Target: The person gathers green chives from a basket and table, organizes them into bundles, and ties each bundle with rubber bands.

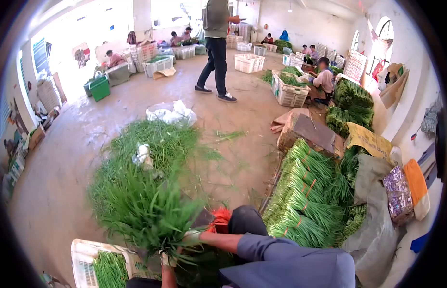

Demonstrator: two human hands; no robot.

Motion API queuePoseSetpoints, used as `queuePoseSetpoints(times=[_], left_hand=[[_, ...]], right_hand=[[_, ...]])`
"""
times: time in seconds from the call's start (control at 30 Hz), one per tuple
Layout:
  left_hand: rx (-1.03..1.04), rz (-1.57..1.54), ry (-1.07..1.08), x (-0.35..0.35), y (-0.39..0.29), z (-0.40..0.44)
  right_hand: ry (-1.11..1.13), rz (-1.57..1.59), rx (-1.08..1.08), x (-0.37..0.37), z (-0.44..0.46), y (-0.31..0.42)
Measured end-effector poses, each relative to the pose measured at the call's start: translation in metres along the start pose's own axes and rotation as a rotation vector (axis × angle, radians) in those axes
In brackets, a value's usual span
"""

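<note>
A large leafy bunch of green chives (146, 211) is held low in front of me, its leaf tips fanned out and blurred. My left hand (168, 259), in a pale glove, comes up from below and is closed round its lower end. Reaching in from the right, my right hand (192, 237), also pale-gloved, grips the same bunch; leaves partly hide the fingers of both. Red ties (219, 218) lie beside my knee. Beyond the bunch spreads a loose heap of chives (156, 137) on the floor, with a white scrap (142, 156) on it.
At lower left stands a white crate (81, 254) holding chives. Tied bundles (300, 192) are stacked on my right by a brown box (310, 132). A person (216, 48) stands on the floor ahead; other people sit among crates (289, 92) further back. A green bin (99, 88) is at left.
</note>
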State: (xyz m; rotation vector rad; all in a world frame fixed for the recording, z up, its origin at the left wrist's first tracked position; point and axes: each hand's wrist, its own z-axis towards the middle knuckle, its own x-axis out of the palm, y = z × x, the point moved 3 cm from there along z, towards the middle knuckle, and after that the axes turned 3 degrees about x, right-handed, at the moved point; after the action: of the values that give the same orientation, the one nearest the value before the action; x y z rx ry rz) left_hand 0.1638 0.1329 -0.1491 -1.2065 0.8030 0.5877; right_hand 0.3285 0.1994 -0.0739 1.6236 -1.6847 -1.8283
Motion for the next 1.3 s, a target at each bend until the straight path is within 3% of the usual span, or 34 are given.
queuePoseSetpoints(times=[0.1,0.13,0.17,0.23,0.3,0.33,0.37,0.4,0.43,0.5,0.73,0.83,0.9,0.93,1.03,1.1,1.23,1.3], left_hand=[[0.077,-0.059,-0.147,-0.012,-0.014,0.004],[0.123,-0.094,-0.173,-0.022,-0.022,0.010],[0.024,-0.257,-0.113,-0.026,-0.017,0.015],[0.029,-0.775,-0.059,-0.080,-0.069,0.021],[-0.031,-0.949,0.032,-0.106,-0.083,0.023],[-0.165,-1.180,0.140,-0.119,-0.099,0.022],[-0.129,-1.264,0.213,-0.105,-0.070,0.020],[-0.211,-1.208,0.138,-0.099,-0.058,0.009],[-0.420,-1.403,0.120,-0.084,-0.051,-0.001],[-0.644,-1.293,0.132,-0.045,-0.009,-0.011],[-0.649,-1.302,0.080,-0.051,-0.017,-0.008],[-0.707,-1.304,0.087,-0.055,-0.021,-0.011],[-0.699,-1.319,0.086,-0.055,-0.023,-0.011],[-0.701,-1.287,0.083,-0.054,-0.021,-0.011],[-0.721,-1.342,0.101,-0.053,-0.025,-0.011],[-0.688,-1.355,0.101,-0.048,-0.022,-0.009],[-0.731,-1.271,0.083,-0.053,-0.025,-0.010],[-0.716,-1.308,0.069,-0.053,-0.026,-0.012]], right_hand=[[-0.188,0.313,-0.126,0.015,0.013,-0.021],[-0.262,0.245,-0.123,0.004,-0.003,0.004],[-0.334,0.176,-0.119,-0.020,-0.015,0.029],[-0.310,0.184,-0.056,-0.024,-0.016,0.034],[-0.255,0.236,-0.127,-0.035,-0.027,0.053],[-0.288,0.282,-0.177,-0.022,-0.018,0.039],[-0.163,0.488,-0.064,-0.004,-0.005,0.018],[-0.074,0.693,0.105,-0.006,-0.016,0.030],[-0.138,0.468,0.277,-0.003,-0.018,0.022],[-0.102,0.296,0.340,0.021,-0.008,-0.016],[-0.175,0.877,0.486,0.039,-0.002,-0.071],[-0.576,0.080,0.252,0.018,-0.024,-0.037],[-0.641,0.064,0.146,0.010,-0.043,0.010],[-0.646,0.016,-0.025,0.016,-0.050,0.026],[-0.278,-0.065,0.047,0.055,-0.061,0.049],[0.136,0.910,0.513,0.089,-0.061,0.044],[-0.085,1.278,0.565,0.106,-0.047,0.039],[-0.089,1.345,0.553,0.108,-0.047,0.033]])
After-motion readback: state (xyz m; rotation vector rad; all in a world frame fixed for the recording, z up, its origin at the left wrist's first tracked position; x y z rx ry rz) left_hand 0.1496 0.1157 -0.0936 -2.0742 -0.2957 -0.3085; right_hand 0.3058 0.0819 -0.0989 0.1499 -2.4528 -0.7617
